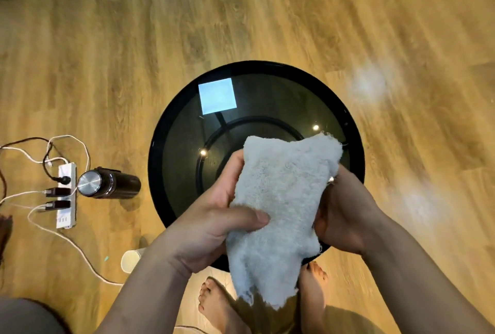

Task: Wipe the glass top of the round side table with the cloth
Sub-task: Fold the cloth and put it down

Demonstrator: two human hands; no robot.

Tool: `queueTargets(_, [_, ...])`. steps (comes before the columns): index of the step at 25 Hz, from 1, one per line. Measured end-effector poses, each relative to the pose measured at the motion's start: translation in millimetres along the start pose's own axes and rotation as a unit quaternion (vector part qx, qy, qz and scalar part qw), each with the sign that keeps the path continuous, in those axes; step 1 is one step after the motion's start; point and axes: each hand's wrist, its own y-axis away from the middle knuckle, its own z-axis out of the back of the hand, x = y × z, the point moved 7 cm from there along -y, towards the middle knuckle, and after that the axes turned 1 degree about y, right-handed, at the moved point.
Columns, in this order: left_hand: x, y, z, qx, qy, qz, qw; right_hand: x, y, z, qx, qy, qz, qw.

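The round side table (171,130) has a dark glass top in a black rim and stands on the wooden floor at the centre of the view. A pale grey fluffy cloth (278,199) hangs above the table's near half, held between both hands. My left hand (214,215) grips its left edge, thumb pressed on the front. My right hand (345,215) holds the right edge from behind, fingers mostly hidden by the cloth. The cloth's lower end dangles past the table's near rim.
A dark metal flask (109,183) lies on the floor left of the table, beside a white power strip (65,197) with plugs and trailing cables. A white cup (131,260) stands near the left forearm. Bare feet (214,299) are under the table's near edge.
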Motion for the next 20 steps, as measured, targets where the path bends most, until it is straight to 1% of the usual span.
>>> queueTargets(2, [-5.8,1.2,1.7,-0.021,-0.026,-0.025,0.999,13.7,7.4,-5.7,0.054,-0.086,0.031,0.994])
queueTargets(3, [-10.3,1.5,3.6,-0.046,-0.042,-0.043,0.997,22.9,12.8,-9.4,0.082,-0.098,0.049,0.991])
queueTargets(4, [-14.4,0.6,4.6,-0.068,-0.058,-0.062,0.994,30.6,18.5,-12.9,0.098,-0.081,0.068,0.990])
queueTargets(5, [-18.1,-1.2,1.8,-0.080,-0.068,-0.076,0.992,36.4,23.2,-13.8,0.100,-0.030,0.094,0.990])
queueTargets(6, [-21.1,-3.6,-3.2,-0.083,-0.074,-0.085,0.990,43.0,27.4,-11.4,0.085,0.049,0.132,0.986])
queueTargets(7, [-25.2,-7.0,-9.3,-0.089,-0.087,-0.096,0.988,52.2,32.8,-9.7,0.059,0.146,0.177,0.971])
queueTargets(8, [-31.0,-10.2,-14.1,-0.112,-0.111,-0.118,0.980,63.8,40.6,-8.2,0.019,0.235,0.218,0.947])
queueTargets(9, [-37.9,-12.6,-16.5,-0.154,-0.135,-0.145,0.968,75.7,48.1,-5.3,-0.023,0.296,0.250,0.922])
queueTargets(10, [-45.8,-14.3,-18.6,-0.200,-0.151,-0.172,0.953,86.6,55.9,-0.1,-0.060,0.321,0.274,0.904])
queueTargets(11, [-52.9,-16.6,-21.6,-0.230,-0.157,-0.194,0.940,96.7,65.5,5.8,-0.091,0.312,0.296,0.898])
queueTargets(13, [-64.0,-25.7,-33.8,-0.232,-0.181,-0.209,0.932,114.0,84.0,19.9,-0.142,0.296,0.340,0.881])
queueTargets(14, [-68.0,-29.5,-43.0,-0.213,-0.223,-0.212,0.927,121.2,94.5,24.7,-0.149,0.300,0.370,0.866])
queueTargets(15, [-72.5,-33.7,-54.2,-0.197,-0.301,-0.220,0.907,127.8,106.2,30.7,-0.146,0.303,0.407,0.849])
queueTargets(16, [-75.4,-38.4,-64.8,-0.186,-0.395,-0.230,0.869,133.0,118.1,36.6,-0.139,0.319,0.436,0.830])
queueTargets(17, [-78.6,-42.6,-78.4,-0.183,-0.474,-0.251,0.824,135.3,129.3,44.9,-0.137,0.345,0.449,0.813])
queueTargets(18, [-80.9,-46.4,-93.3,-0.182,-0.524,-0.274,0.785,134.9,138.6,56.4,-0.148,0.375,0.446,0.799])
queueTargets(19, [-80.6,-51.4,-108.3,-0.171,-0.544,-0.297,0.766,135.1,148.2,68.3,-0.181,0.419,0.453,0.766])
queueTargets(20, [-77.8,-57.6,-123.8,-0.156,-0.545,-0.313,0.762,134.8,159.2,80.3,-0.231,0.476,0.465,0.710])
